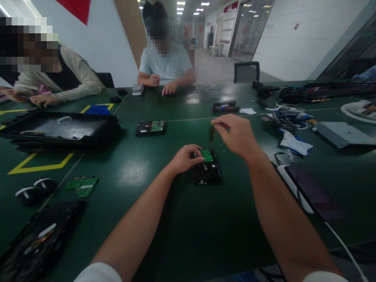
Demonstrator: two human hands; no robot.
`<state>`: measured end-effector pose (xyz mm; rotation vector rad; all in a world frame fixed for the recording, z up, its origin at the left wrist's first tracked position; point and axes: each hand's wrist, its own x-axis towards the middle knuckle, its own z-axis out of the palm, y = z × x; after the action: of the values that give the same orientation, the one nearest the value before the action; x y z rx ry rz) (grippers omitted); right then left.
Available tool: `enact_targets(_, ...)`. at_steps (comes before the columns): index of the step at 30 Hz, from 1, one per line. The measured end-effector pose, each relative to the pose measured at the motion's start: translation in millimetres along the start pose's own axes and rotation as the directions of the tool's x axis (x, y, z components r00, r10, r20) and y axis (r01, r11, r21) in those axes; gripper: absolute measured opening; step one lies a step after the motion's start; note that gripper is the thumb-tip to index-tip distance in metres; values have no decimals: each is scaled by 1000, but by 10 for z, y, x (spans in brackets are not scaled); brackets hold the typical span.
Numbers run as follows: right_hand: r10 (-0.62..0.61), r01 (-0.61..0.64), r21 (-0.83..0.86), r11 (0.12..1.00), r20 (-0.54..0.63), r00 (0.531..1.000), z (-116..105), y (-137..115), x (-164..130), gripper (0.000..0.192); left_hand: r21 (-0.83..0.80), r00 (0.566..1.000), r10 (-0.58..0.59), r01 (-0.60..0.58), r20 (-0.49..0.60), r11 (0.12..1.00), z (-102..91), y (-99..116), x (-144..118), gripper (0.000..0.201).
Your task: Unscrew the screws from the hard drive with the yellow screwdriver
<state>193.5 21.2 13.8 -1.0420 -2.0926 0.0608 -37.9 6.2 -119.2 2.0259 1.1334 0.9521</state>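
The left hand (185,158) grips the edge of the hard drive (206,168) lying on the tabletop (182,235); the right hand (236,135) pinches a screwdriver (211,134) upright over its green circuit board (207,155). A tilted tip could slip off the screw and gouge the board.

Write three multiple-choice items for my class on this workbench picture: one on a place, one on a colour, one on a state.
1. Where does the second hard drive lie?
A. beyond and left of the one being worked on
B. on the black tray
C. under the right hand

2. What colour is the circuit board on the held drive?
A. red
B. green
C. white

3. What is the right hand doing?
A. resting flat
B. pinching a screwdriver upright
C. holding a cable

Answers: 1 A, it sits farther up the table. 2 B, plainly green. 3 B, while the left hand steadies the hard drive.
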Motion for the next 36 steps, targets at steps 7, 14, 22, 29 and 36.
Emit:
enact_targets(7, 86, -85, 90, 992, -2, 996, -7, -48, -16, 8, -9, 1000, -4, 4, -5, 1000, 2, 22, 1, 10)
enact_targets(14, 67, -69, 80, 994, 29, 997, 2, -47, -4, 14, -3, 999, -32, 32, 8, 999, -8, 56, -1, 9)
enact_targets(22, 111, -109, 123, 986, -5, 994, -10, -85, -16, 5, -10, 1000, -3, 3, 6, 1000, -14, 51, -4, 9)
enact_targets(29, 33, -33, -19, 999, 17, 999, 1, -27, 4, 8, 4, 999, -32, 32, 12, 999, -13, 46, 3, 10)
enact_targets(36, 81, -81, 21, 996, -4, 997, 11, -29, -12, 7, 0, 999, -37, 37, 10, 999, -13, 64, 8, 10)
